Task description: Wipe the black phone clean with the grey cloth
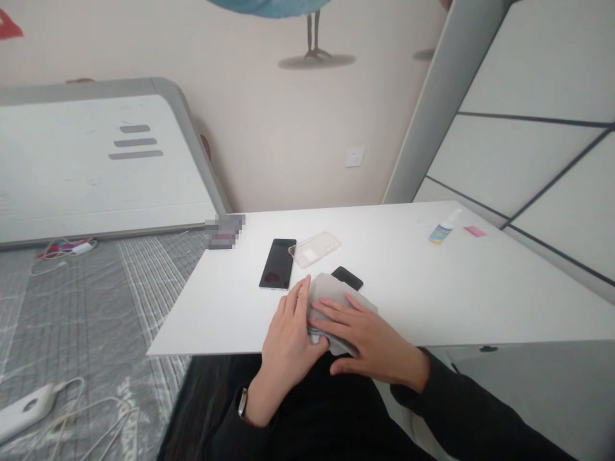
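Observation:
A soft grey cloth (325, 283) lies folded at the near edge of the white table. My left hand (291, 333) is closed round its left side, fingers above and thumb below. Under the cloth, by that thumb, a thin pale edge shows; what it belongs to is hidden. My right hand (362, 330) rests flat on top of the cloth, fingers stretched out and thumb apart. Just behind the cloth is a small black flat object (348, 278), partly covered. Farther back lie a dark-screened phone (278, 264) and a clear phone case (317, 248), which touches the phone's right edge.
On the right of the white table (432, 301) are a small spray bottle (444, 228), lying tilted, and a pink slip (475, 231). A blurred-out item (223, 232) is at the back left corner. White cables (110, 416) and a white power strip (29, 410) lie at lower left.

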`<state>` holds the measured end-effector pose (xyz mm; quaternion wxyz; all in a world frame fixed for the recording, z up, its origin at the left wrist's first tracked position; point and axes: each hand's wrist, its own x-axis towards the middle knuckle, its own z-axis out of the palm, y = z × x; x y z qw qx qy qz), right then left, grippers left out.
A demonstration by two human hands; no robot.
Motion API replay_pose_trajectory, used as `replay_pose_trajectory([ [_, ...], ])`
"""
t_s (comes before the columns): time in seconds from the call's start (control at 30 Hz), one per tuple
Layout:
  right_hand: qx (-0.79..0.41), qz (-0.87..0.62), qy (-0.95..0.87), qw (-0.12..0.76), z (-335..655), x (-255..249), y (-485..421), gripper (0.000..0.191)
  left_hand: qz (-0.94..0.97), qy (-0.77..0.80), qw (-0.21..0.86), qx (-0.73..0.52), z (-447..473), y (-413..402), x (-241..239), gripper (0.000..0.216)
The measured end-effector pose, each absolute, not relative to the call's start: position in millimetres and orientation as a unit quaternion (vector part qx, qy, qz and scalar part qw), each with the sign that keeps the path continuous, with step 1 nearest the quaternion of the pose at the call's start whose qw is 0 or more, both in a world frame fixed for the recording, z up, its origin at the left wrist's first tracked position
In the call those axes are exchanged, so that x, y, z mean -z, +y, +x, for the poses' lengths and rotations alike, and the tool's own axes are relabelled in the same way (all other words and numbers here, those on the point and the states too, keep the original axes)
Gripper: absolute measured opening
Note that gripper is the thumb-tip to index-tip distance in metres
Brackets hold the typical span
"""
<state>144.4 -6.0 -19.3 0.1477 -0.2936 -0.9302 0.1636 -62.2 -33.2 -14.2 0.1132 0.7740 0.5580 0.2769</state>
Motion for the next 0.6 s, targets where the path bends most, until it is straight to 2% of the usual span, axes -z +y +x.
replay_pose_trajectory([
  [0.07, -0.128, -0.331, -0.923, 0.145, 151, 20, 2, 0.084, 0.774, 0.558, 0.106, -0.281, -60, -33, 14, 0.099],
  [0.13, -0.091, -0.366, -0.914, 0.148, 158, 23, 9, 0.088, 0.773, 0.558, 0.102, -0.284, -59, -33, 15, 0.097],
  [0.23, -0.092, -0.362, -0.915, 0.154, 165, 24, 12, 0.090, 0.773, 0.554, 0.111, -0.286, -65, -35, 14, 0.097],
  [0.33, -0.141, -0.382, -0.891, 0.201, 175, 18, 20, 0.056, 0.778, 0.538, 0.124, -0.298, -77, -38, 8, 0.081],
  [0.4, -0.166, -0.415, -0.858, 0.251, 186, 15, 34, 0.047, 0.781, 0.529, 0.121, -0.310, -79, -38, -1, 0.060],
  [0.5, -0.193, -0.419, -0.841, 0.282, 199, 17, 62, 0.056, 0.802, 0.504, 0.112, -0.302, -61, -30, -13, 0.039],
  [0.6, -0.214, -0.393, -0.851, 0.273, 202, 24, 83, 0.072, 0.849, 0.468, 0.082, -0.232, -28, -10, -18, 0.043],
])
